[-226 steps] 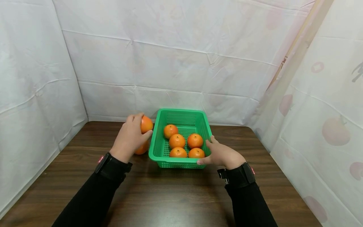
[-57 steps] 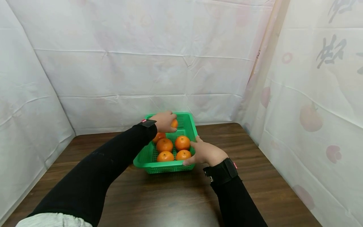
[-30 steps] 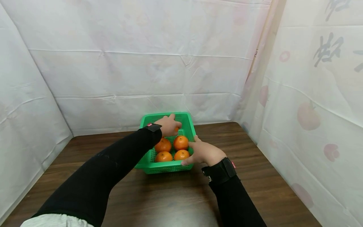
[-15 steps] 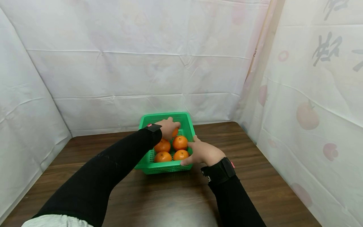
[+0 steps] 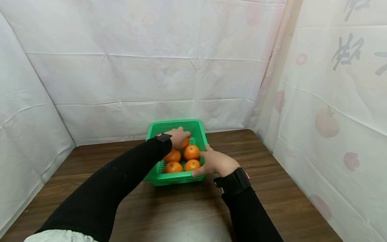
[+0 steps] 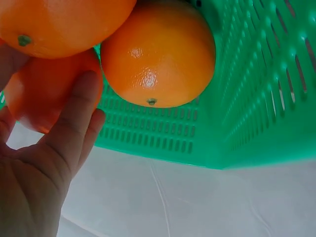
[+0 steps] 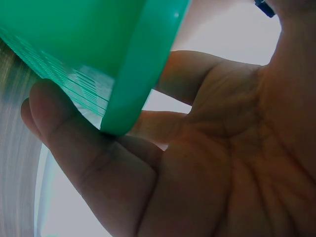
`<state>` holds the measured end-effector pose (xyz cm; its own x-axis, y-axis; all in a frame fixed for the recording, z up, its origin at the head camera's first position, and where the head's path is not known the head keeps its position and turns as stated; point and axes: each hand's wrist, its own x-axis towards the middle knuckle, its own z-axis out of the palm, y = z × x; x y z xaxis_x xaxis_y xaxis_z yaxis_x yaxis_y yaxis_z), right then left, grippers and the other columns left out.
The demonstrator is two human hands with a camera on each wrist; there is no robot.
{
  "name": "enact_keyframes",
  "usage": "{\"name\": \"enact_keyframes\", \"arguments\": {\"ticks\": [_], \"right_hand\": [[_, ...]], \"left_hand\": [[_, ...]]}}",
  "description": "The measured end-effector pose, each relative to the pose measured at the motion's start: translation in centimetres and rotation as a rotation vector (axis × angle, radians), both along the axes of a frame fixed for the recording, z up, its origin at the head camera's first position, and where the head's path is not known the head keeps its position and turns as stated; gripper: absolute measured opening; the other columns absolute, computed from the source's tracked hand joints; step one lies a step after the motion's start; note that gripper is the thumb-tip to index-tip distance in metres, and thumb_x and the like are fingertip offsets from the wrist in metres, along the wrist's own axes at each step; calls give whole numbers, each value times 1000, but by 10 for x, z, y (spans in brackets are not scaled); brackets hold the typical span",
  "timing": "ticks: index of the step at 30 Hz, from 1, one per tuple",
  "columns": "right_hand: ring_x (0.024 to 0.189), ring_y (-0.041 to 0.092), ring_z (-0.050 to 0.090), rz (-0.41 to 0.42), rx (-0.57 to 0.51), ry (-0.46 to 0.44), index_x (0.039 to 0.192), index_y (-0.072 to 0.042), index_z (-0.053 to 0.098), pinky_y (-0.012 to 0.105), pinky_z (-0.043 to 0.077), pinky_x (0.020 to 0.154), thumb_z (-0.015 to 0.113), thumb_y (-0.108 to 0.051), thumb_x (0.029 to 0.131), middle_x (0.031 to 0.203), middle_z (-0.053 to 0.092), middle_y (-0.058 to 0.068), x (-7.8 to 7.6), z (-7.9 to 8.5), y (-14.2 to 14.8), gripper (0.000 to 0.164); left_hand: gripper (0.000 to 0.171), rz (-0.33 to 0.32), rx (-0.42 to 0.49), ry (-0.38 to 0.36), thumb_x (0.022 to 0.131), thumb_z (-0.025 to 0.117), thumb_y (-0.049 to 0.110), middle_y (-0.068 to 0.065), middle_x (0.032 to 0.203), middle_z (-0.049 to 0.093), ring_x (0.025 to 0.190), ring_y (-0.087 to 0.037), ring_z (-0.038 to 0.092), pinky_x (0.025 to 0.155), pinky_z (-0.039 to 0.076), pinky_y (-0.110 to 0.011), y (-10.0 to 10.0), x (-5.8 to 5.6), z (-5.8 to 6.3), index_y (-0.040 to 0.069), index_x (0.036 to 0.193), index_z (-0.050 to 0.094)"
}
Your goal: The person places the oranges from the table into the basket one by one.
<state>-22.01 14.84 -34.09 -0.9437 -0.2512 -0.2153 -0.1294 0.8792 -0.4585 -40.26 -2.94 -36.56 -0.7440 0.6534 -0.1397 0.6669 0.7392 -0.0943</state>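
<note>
A green plastic basket [image 5: 198, 126] with perforated walls stands towards the table's back edge. My left hand [image 5: 179, 137] reaches down inside it, its fingers curled round a mandarin orange [image 6: 52, 94]. In the left wrist view, this fruit lies beside another mandarin orange [image 6: 158, 54] and partly beneath a third. Several mandarin oranges [image 5: 191, 152] show in the near half of the basket, while my left wrist covers part of its left side. My right hand [image 5: 219, 163] grips the basket's near right corner, thumb at the front rim [image 7: 143, 64] and fingers along the right side.
The basket rests on a dark brown wood-grain table [image 5: 169, 211]. White sheeting [image 5: 145, 67] hangs behind and to the left, close to the table's back edge. A printed white curtain [image 5: 320, 127] hangs on the right.
My left hand has brought a mandarin orange from left of the basket into it, then shifted slightly nearer and lower inside. My right hand stays at the corner. The head view has turned right.
</note>
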Motion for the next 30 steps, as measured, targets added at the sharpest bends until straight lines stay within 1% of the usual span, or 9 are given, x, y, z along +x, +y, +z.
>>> {"name": "enact_keyframes", "arguments": {"ticks": [3, 8, 12, 15, 21, 23, 25, 27, 30], "right_hand": [[134, 32, 35, 3, -1, -5, 152, -18, 36, 50, 41, 99, 77, -58, 78, 160, 3, 16, 0, 0, 0, 93], [134, 32, 35, 11, 10, -2, 152, -17, 35, 50, 42, 98, 76, -58, 78, 160, 4, 16, 0, 0, -1, 94], [135, 32, 34, 16, 21, 6, 152, -17, 36, 50, 41, 99, 76, -59, 78, 160, 4, 17, 1, 0, -1, 94], [134, 32, 34, 16, 26, 9, 151, -17, 36, 50, 41, 99, 76, -60, 78, 160, 5, 17, 0, -1, 0, 94], [133, 31, 36, 13, 26, 13, 151, -19, 37, 50, 41, 98, 76, -60, 77, 160, 5, 17, 0, -1, 0, 93], [133, 31, 37, 17, 21, 15, 151, -19, 37, 50, 41, 98, 76, -59, 77, 160, 5, 17, 0, -1, -1, 93], [133, 31, 37, 21, 22, 15, 151, -18, 37, 50, 41, 98, 76, -59, 78, 160, 5, 18, -1, -1, -2, 93], [132, 31, 38, 23, 23, 12, 151, -18, 37, 50, 42, 98, 76, -60, 78, 160, 5, 18, -1, -1, -2, 93], [133, 31, 37, 25, 29, 10, 151, -18, 37, 49, 42, 99, 76, -60, 78, 160, 5, 17, -1, 0, -3, 93]], "left_hand": [[48, 14, -11, -11, 99, 61, 27, -15, 134, 45, 106, -31, 52, 81, 49, -46, -1, -1, -3, 31, 144, 44], [47, 47, -20, -63, 101, 59, 27, -17, 137, 42, 110, -35, 51, 83, 48, -49, -1, 4, 0, 29, 145, 43], [43, 52, -21, -98, 102, 57, 28, -18, 136, 43, 107, -34, 52, 82, 48, -50, -2, 10, 3, 26, 144, 46], [42, 45, -35, -98, 102, 57, 30, -16, 133, 44, 102, -32, 53, 79, 48, -47, -3, 11, 2, 26, 142, 48], [36, 66, 4, -157, 102, 55, 33, -17, 138, 42, 107, -33, 51, 83, 47, -50, -3, 11, -2, 27, 138, 53], [32, 50, -6, -156, 103, 54, 35, -15, 135, 45, 104, -31, 51, 81, 47, -49, -4, 10, -6, 29, 134, 55], [29, 16, -25, -136, 102, 57, 34, -12, 127, 48, 97, -28, 52, 77, 47, -47, -5, 9, -9, 30, 130, 57], [27, 5, -34, -115, 101, 57, 34, -9, 121, 50, 93, -25, 51, 74, 47, -44, -6, 6, -13, 32, 128, 58], [31, 8, -33, -107, 101, 58, 33, -8, 121, 51, 96, -25, 51, 77, 47, -46, -6, 4, -16, 31, 132, 57]]}}
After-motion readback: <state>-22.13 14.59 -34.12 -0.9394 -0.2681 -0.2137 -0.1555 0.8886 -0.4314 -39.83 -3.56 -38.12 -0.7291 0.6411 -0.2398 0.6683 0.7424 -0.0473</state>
